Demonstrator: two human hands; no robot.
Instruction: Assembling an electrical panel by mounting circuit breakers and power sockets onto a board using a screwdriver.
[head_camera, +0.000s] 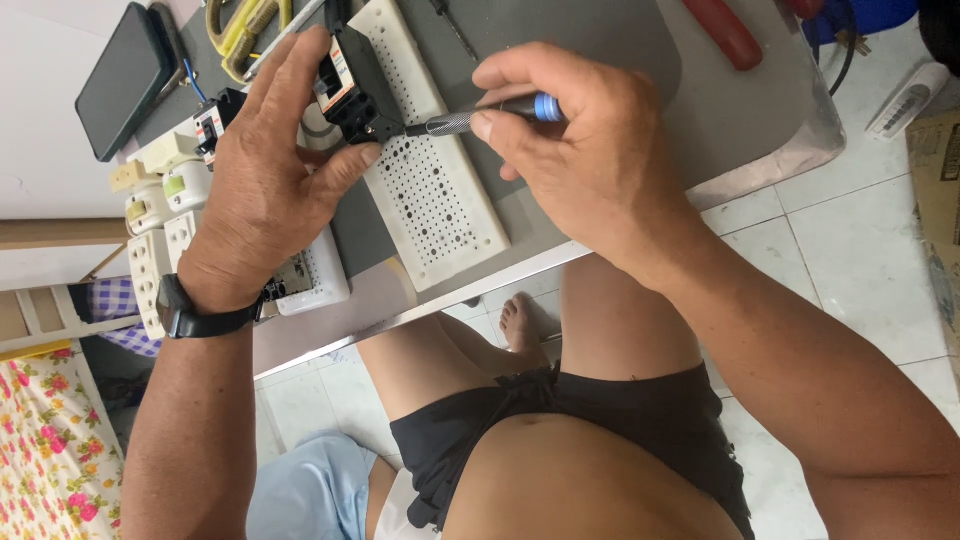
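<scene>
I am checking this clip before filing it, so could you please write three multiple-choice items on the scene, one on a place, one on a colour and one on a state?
1. Where does the long white perforated plastic board lie?
A. On the grey table top
B. On the tiled floor
C. On the person's lap

2. What colour is the band on the slim black-handled metal screwdriver?
A. Red
B. Blue
C. Yellow

3. How is the small black electrical module held?
A. Lying loose, untouched
B. Gripped in the left hand
C. Clamped in a vice

Answers:
1. A, as the board rests flat on the grey table top.
2. B, as a blue ring shows beside the right hand fingers.
3. B, as the left thumb and fingers close around it while the screwdriver tip meets it.
</scene>
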